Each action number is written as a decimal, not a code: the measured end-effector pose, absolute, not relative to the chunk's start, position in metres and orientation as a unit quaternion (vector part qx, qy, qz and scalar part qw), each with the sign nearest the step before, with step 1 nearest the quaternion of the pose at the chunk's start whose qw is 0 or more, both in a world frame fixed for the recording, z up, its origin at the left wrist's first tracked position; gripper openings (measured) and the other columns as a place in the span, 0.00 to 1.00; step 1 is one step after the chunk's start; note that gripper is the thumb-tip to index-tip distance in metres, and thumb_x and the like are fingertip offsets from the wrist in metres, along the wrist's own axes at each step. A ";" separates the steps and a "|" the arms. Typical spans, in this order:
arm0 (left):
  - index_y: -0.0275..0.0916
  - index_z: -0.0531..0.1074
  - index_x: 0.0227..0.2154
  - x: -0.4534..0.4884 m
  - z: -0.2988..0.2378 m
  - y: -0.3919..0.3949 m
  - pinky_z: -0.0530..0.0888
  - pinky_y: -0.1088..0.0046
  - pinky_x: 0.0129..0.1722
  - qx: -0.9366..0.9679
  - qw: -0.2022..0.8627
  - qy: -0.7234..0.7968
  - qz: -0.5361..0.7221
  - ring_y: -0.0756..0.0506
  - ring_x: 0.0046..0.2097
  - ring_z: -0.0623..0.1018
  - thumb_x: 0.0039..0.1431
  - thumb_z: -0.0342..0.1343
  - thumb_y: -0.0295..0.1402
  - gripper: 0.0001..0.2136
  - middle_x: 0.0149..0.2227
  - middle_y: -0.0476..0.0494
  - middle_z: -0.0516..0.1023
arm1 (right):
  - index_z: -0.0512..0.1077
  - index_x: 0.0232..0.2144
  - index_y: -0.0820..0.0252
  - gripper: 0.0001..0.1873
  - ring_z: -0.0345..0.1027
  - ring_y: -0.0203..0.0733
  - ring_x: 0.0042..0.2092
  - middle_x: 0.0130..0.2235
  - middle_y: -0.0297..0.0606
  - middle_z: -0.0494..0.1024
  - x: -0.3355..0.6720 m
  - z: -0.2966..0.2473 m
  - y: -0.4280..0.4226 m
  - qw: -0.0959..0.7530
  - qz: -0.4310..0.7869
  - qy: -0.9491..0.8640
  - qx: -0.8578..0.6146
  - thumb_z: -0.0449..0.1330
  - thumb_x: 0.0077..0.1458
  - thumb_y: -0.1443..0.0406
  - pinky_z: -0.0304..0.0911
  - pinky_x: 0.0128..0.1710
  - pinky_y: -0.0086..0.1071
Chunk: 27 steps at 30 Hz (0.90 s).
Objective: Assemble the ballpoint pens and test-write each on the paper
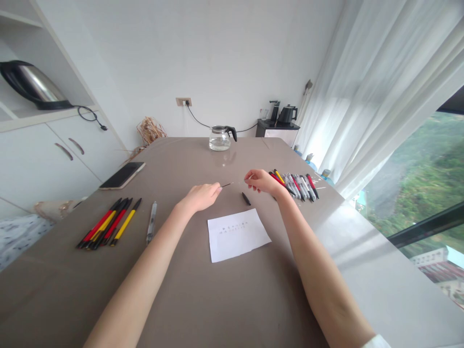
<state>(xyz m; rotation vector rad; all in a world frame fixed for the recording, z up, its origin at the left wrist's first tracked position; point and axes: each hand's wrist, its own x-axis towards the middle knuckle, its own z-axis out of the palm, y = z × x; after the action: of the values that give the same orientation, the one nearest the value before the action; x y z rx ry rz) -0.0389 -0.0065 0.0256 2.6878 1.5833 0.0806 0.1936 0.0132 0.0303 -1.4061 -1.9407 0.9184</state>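
My left hand is closed with its fingers pressed together. A thin dark pen refill sticks out from its fingertips toward the right. Facing it across a small gap, my right hand is curled in a pinch; whatever sits between its fingertips is too small to name. On the table just below the right hand lies a short black pen barrel part. Nearer to me is a white sheet of paper with a few handwritten lines. A clear pen lies to the left of my left forearm.
Several red, yellow and black pens lie at the left. More pens, many of them clear, are beside my right wrist. A phone rests at the left edge, and a glass pot stands at the far end.
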 end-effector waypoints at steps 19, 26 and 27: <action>0.42 0.64 0.35 -0.029 0.024 -0.010 0.64 0.68 0.31 0.855 0.030 0.518 -0.009 0.42 0.35 0.72 0.57 0.32 0.40 0.16 0.37 0.42 0.73 | 0.71 0.37 0.58 0.14 0.66 0.34 0.24 0.30 0.38 0.76 0.165 0.025 0.009 -0.019 0.196 -0.804 -0.562 0.53 0.46 0.69 0.56 0.22 0.24; 0.42 0.63 0.35 -0.028 0.027 -0.012 0.64 0.68 0.32 0.849 0.038 0.527 -0.016 0.42 0.36 0.72 0.57 0.32 0.39 0.15 0.37 0.42 0.73 | 0.71 0.34 0.63 0.14 0.68 0.36 0.30 0.33 0.42 0.75 0.159 0.022 0.011 0.055 0.162 -0.794 -0.583 0.48 0.52 0.64 0.58 0.26 0.24; 0.41 0.63 0.35 -0.027 0.028 -0.012 0.64 0.68 0.32 0.848 0.041 0.528 -0.014 0.43 0.36 0.72 0.57 0.32 0.39 0.15 0.37 0.42 0.72 | 0.70 0.34 0.63 0.15 0.67 0.35 0.28 0.33 0.42 0.75 0.159 0.022 0.012 0.076 0.191 -0.788 -0.580 0.47 0.53 0.62 0.58 0.25 0.23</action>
<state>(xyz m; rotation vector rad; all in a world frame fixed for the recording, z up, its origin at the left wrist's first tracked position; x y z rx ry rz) -0.0270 -0.0122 0.0278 2.5972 1.6150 -0.0441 0.1590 0.0117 0.0216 -1.7404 -2.3632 0.5736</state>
